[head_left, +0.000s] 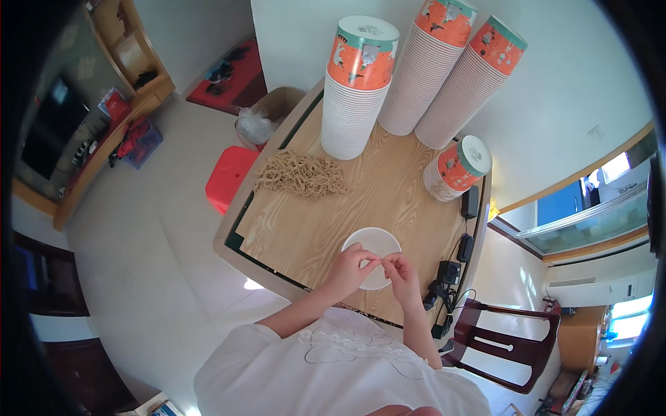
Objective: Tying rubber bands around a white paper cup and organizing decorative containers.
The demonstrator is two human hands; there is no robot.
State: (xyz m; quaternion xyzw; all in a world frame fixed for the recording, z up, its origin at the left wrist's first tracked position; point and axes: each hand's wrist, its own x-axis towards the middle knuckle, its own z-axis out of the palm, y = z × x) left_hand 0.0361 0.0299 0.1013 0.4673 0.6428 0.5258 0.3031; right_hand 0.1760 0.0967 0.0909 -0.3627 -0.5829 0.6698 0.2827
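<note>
On the worktop (305, 243), three tall cup stacks (357, 104) are set upside down along the far side, printed with orange-and-green drawings; finer print cannot be read. A shorter stack (454, 168) is placed right, a string heap (302, 175) left. The white cup (374, 239) is stood near the front edge, mouth up, axis roughly upright. Above it, the left hand (349, 269) and right hand (402, 274) are angled inward, fingers (370, 256) pressed together at the tips; whether anything is pinched cannot be told.
</note>
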